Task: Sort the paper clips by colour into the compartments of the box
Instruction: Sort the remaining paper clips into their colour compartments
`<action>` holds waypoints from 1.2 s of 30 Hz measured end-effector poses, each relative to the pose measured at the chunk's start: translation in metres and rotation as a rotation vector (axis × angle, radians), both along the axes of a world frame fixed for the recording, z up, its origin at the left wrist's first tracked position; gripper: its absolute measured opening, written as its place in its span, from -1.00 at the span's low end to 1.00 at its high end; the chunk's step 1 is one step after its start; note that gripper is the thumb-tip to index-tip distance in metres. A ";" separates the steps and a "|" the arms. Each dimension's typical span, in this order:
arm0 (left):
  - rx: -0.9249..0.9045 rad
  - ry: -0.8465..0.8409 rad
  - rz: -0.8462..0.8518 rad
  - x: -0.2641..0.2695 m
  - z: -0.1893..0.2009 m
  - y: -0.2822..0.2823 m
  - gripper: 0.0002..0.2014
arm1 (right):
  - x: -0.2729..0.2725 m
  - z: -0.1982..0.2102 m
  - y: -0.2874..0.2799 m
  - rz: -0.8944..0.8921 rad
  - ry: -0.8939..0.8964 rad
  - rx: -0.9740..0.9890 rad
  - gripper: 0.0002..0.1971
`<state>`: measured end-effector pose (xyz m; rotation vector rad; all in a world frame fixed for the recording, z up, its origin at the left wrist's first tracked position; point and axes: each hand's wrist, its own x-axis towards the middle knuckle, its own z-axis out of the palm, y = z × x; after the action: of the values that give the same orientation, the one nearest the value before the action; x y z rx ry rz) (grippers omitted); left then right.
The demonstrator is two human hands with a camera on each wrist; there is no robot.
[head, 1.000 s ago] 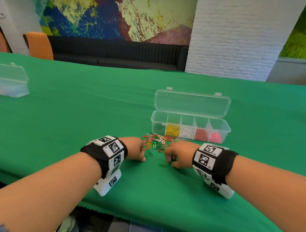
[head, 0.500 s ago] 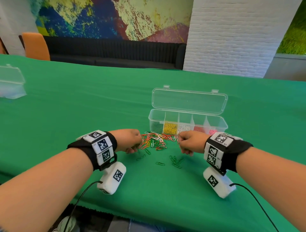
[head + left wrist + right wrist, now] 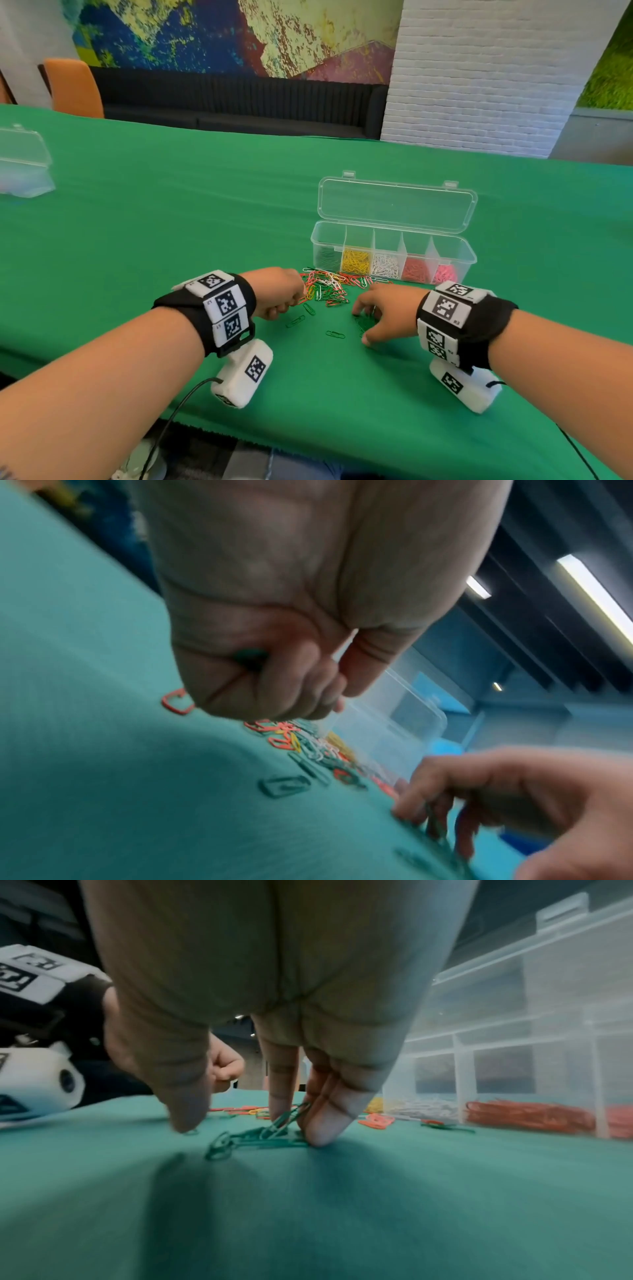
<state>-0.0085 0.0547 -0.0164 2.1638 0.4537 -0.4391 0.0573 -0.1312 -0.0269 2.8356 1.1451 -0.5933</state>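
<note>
A clear box (image 3: 327,240) with its lid (image 3: 397,205) up holds green, yellow (image 3: 356,260), white (image 3: 385,265), red (image 3: 416,269) and pink clips in separate compartments. In front of it lies a mixed pile of paper clips (image 3: 325,286). My left hand (image 3: 281,294) is a fist at the pile's left edge, and something green shows inside the curl (image 3: 250,656). My right hand (image 3: 376,315) reaches down with straight fingers onto a small bunch of green clips (image 3: 260,1137), thumb apart. Loose green clips (image 3: 335,334) lie between the hands.
The green cloth covers the table, whose near edge (image 3: 308,442) runs just below my wrists. A second clear box (image 3: 24,164) stands at the far left. An orange chair (image 3: 73,87) and a black sofa (image 3: 239,102) are behind the table.
My right hand has come down from the pile's right edge towards me and spread its fingers onto the bunch of green clips. The left fist has stayed by the pile.
</note>
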 end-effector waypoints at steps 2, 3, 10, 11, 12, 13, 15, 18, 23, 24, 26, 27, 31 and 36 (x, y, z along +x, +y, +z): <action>0.256 -0.009 -0.169 -0.001 -0.001 -0.005 -0.86 | -0.003 -0.001 -0.001 0.064 -0.048 -0.064 -0.38; 0.370 -0.047 -0.254 -0.001 -0.003 -0.006 -0.81 | -0.003 -0.001 -0.001 0.085 -0.063 -0.070 -0.38; 0.603 -0.153 -0.503 -0.002 -0.007 -0.028 -0.77 | -0.009 0.002 0.002 0.159 -0.111 -0.038 -0.60; 0.630 -0.157 -0.520 -0.002 -0.007 -0.030 -0.74 | -0.010 0.002 0.002 0.168 -0.125 -0.045 -0.61; 0.653 -0.158 -0.529 -0.002 -0.007 -0.032 -0.72 | -0.010 0.002 0.001 0.175 -0.138 -0.048 -0.63; 0.669 -0.159 -0.530 -0.002 -0.007 -0.033 -0.72 | -0.010 0.001 0.000 0.177 -0.148 -0.049 -0.64; 0.687 -0.165 -0.526 -0.002 -0.007 -0.036 -0.73 | -0.011 0.000 0.000 0.181 -0.162 -0.060 -0.67; 0.696 -0.186 -0.517 -0.002 -0.007 -0.039 -0.79 | -0.012 -0.002 0.002 0.209 -0.186 -0.104 -0.73; 0.748 -0.218 -0.540 -0.001 -0.006 -0.044 -0.87 | -0.012 -0.003 0.001 0.231 -0.208 -0.080 -0.80; 0.757 -0.218 -0.546 -0.001 -0.006 -0.045 -0.88 | -0.013 -0.003 0.001 0.225 -0.215 -0.084 -0.81; 0.764 -0.212 -0.557 -0.001 -0.006 -0.045 -0.89 | -0.013 -0.003 0.002 0.198 -0.234 -0.124 -0.83; 0.751 -0.197 -0.558 -0.001 -0.007 -0.044 -0.90 | -0.013 -0.003 0.003 0.177 -0.240 -0.153 -0.83; 0.534 -0.106 -0.429 0.003 -0.006 -0.036 -0.85 | -0.008 0.000 -0.001 0.077 -0.152 -0.104 -0.86; -0.029 -0.035 -0.036 0.006 0.002 -0.020 -0.81 | 0.011 0.003 -0.020 -0.226 0.209 0.333 -0.82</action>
<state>-0.0021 0.0350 -0.0143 2.1507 0.3868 -0.4242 0.0685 -0.1516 -0.0240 3.2861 1.0425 -0.7955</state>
